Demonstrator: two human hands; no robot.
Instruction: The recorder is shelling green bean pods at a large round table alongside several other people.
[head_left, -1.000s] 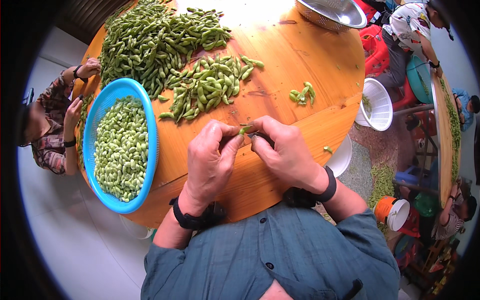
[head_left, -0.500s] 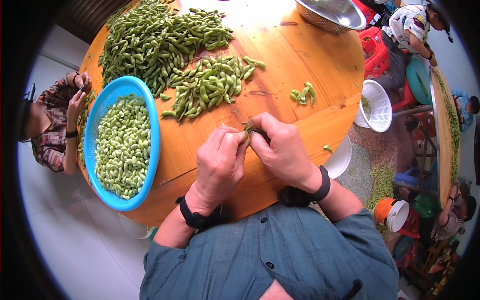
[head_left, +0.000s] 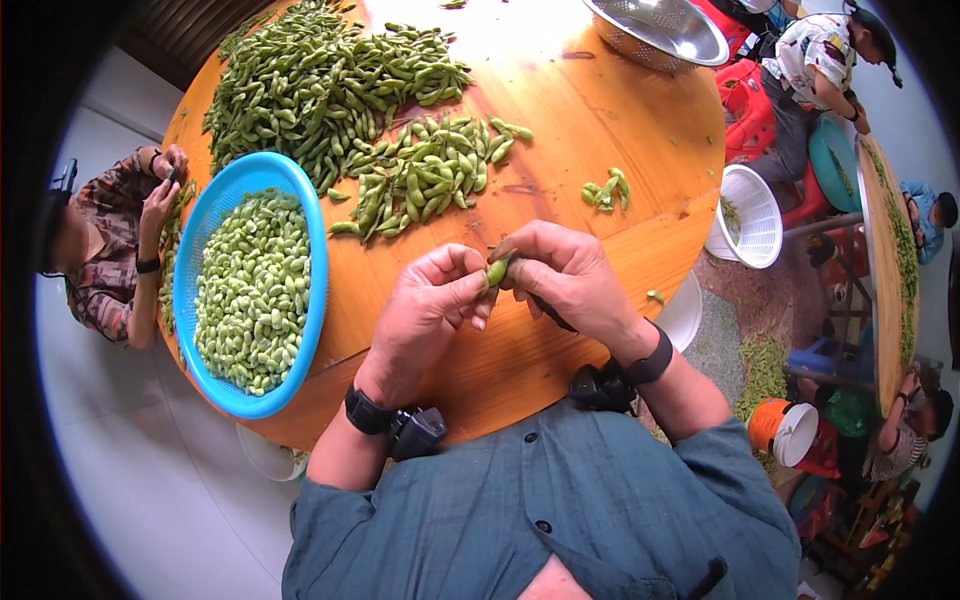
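Note:
My left hand point(head_left: 428, 305) and my right hand point(head_left: 572, 285) meet over the table's near part, fingertips pinched together. Between them is a green soybean pod point(head_left: 497, 271), mostly covered by the fingers. The left thumb and forefinger grip its left end; the right thumb and forefinger hold the other end. To the left stands a blue plastic basket point(head_left: 318, 300), tilted toward me and full of shelled green beans point(head_left: 252, 295). Beyond my hands lies a small heap of whole pods point(head_left: 430, 180), with a much larger pile of pods point(head_left: 300, 90) behind it.
A few loose pods point(head_left: 606, 190) lie on the round wooden table point(head_left: 570, 120) to the right. A metal colander point(head_left: 660, 38) stands at the far right edge. A person point(head_left: 115, 245) sits at the left. A white basket point(head_left: 750, 215) stands off the table's right side.
My hands have turned slightly and the fingers spread a little, so the green pod between them shows more. The view has shifted slightly.

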